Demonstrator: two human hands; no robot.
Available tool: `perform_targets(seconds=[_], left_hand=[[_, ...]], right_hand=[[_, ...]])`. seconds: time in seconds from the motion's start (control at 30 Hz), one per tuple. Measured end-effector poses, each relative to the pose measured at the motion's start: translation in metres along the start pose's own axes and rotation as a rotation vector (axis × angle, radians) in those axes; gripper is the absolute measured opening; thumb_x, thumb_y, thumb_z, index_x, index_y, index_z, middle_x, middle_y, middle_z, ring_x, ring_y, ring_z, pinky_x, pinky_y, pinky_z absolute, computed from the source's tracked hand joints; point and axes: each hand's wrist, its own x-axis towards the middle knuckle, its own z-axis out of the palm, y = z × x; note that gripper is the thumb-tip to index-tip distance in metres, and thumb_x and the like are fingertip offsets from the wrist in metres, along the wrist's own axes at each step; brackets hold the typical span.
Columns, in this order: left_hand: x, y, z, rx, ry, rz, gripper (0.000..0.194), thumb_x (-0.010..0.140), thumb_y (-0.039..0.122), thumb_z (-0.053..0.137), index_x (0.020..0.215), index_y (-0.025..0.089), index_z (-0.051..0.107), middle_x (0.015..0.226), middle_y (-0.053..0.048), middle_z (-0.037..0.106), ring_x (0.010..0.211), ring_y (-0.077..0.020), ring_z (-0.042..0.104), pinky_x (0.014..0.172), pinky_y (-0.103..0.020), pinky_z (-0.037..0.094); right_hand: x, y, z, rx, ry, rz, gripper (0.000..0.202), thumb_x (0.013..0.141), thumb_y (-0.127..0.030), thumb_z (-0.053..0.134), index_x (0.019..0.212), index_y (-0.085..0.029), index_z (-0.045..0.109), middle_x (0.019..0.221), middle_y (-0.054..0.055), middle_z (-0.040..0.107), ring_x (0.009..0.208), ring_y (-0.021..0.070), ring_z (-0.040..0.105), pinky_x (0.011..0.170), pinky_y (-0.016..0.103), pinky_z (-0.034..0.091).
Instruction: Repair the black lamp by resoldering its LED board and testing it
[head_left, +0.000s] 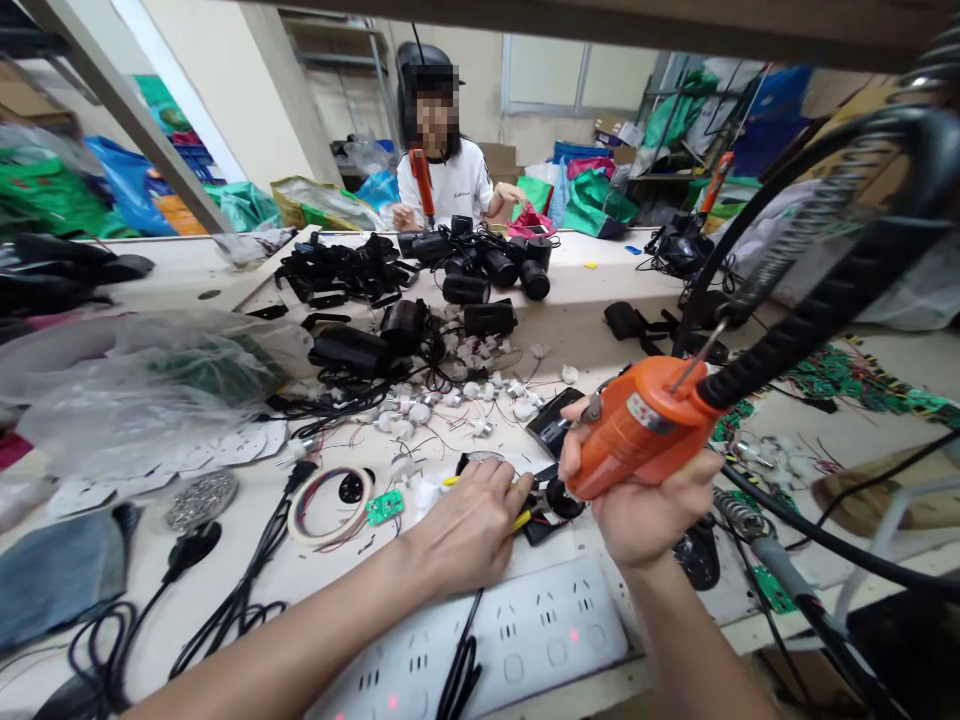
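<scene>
right hand (637, 515) wraps the orange driver (641, 425) — left hand (474, 522) curls over yellow handles (520, 520), hold unclear

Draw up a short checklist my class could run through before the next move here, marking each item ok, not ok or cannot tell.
1. Right grip secure: ok; it is wrapped around the orange power tool.
2. Tool tip placed: cannot tell; the tip can't be made out.
3. Left grip free: cannot tell; a yellow-handled tool is at its fingers, but whether it is held is hidden.
4. Surroundings tidy: not ok, I'd say; a green circuit board and a tape roll lie loose near the left grip.
5. Power strip live: seemingly ok; red lights show on it.
6. Co-worker clear: ok; opposite, beyond the black parts.
</scene>
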Motion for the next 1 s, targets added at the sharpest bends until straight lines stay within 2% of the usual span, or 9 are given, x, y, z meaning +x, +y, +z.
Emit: perform_targets(seconds=[0.13, 0.43, 0.53, 0.63, 0.73, 0.83, 0.9, 1.0], left_hand=[[0.0, 0.001, -0.001, -0.002, 0.002, 0.002, 0.048, 0.074, 0.011, 0.046, 0.122, 0.013, 0.051, 0.101, -0.014, 0.055, 0.095, -0.0305, 0.048, 0.085, -0.046, 0.045], [-0.003, -0.002, -0.004, -0.025, 0.04, -0.013, 0.055, 0.071, 0.011, 0.049, 0.126, 0.012, 0.053, 0.102, -0.013, 0.055, 0.096, -0.0294, 0.049, 0.085, -0.043, 0.045], [-0.007, 0.0, -0.011, -0.053, 0.055, -0.05, 0.061, 0.067, 0.012, 0.051, 0.128, 0.013, 0.054, 0.105, -0.013, 0.055, 0.096, -0.0292, 0.05, 0.084, -0.043, 0.046], [-0.019, -0.002, -0.025, -0.026, 0.06, -0.101, 0.061, 0.065, 0.012, 0.053, 0.126, 0.015, 0.057, 0.105, -0.012, 0.057, 0.096, -0.0297, 0.05, 0.083, -0.044, 0.045], [-0.038, -0.019, -0.041, 0.006, 0.086, -0.179, 0.063, 0.068, 0.013, 0.054, 0.131, 0.018, 0.056, 0.104, -0.011, 0.059, 0.097, -0.0292, 0.051, 0.085, -0.044, 0.045], [-0.055, -0.053, -0.047, 0.055, 0.183, -0.316, 0.056, 0.077, 0.023, 0.053, 0.132, 0.015, 0.056, 0.11, -0.013, 0.061, 0.101, -0.0305, 0.052, 0.09, -0.045, 0.043], [-0.06, -0.076, -0.041, 0.092, 0.225, -0.403, 0.057, 0.079, 0.027, 0.052, 0.134, 0.014, 0.055, 0.11, -0.014, 0.062, 0.102, -0.0321, 0.052, 0.09, -0.045, 0.044], [-0.061, -0.098, -0.023, 0.097, 0.186, -0.453, 0.056, 0.079, 0.028, 0.053, 0.133, 0.014, 0.056, 0.103, -0.012, 0.063, 0.099, -0.0318, 0.055, 0.087, -0.043, 0.044]], right_hand=[[0.001, 0.002, -0.002, 0.013, -0.002, 0.013, 0.067, 0.069, -0.089, 0.053, 0.068, -0.023, 0.063, 0.057, 0.004, 0.058, 0.038, 0.0178, 0.047, 0.033, 0.027, 0.032], [0.0, 0.0, -0.006, 0.078, 0.058, -0.007, 0.054, 0.071, -0.078, 0.059, 0.082, -0.025, 0.069, 0.074, 0.005, 0.062, 0.042, 0.0168, 0.048, 0.035, 0.028, 0.036], [-0.001, 0.001, -0.006, 0.068, 0.061, 0.005, 0.063, 0.068, -0.084, 0.06, 0.082, -0.023, 0.071, 0.072, 0.006, 0.062, 0.042, 0.0167, 0.048, 0.036, 0.028, 0.037], [-0.001, 0.001, -0.006, 0.067, 0.06, -0.017, 0.064, 0.067, -0.085, 0.061, 0.083, -0.023, 0.071, 0.076, 0.006, 0.064, 0.042, 0.0158, 0.049, 0.036, 0.028, 0.039], [-0.001, 0.001, -0.005, 0.047, 0.055, -0.033, 0.065, 0.069, -0.084, 0.059, 0.081, -0.022, 0.072, 0.071, 0.006, 0.063, 0.041, 0.0162, 0.048, 0.034, 0.027, 0.038], [-0.001, 0.002, -0.004, 0.036, 0.042, -0.016, 0.065, 0.07, -0.083, 0.059, 0.079, -0.021, 0.072, 0.065, 0.006, 0.061, 0.041, 0.0175, 0.048, 0.033, 0.028, 0.038], [-0.001, 0.002, -0.002, 0.049, 0.054, -0.023, 0.064, 0.068, -0.083, 0.061, 0.079, -0.02, 0.072, 0.066, 0.006, 0.063, 0.041, 0.0174, 0.049, 0.033, 0.027, 0.038], [-0.001, 0.002, -0.002, 0.062, 0.069, -0.041, 0.063, 0.069, -0.082, 0.062, 0.08, -0.021, 0.072, 0.07, 0.006, 0.065, 0.041, 0.0161, 0.049, 0.033, 0.026, 0.038]])
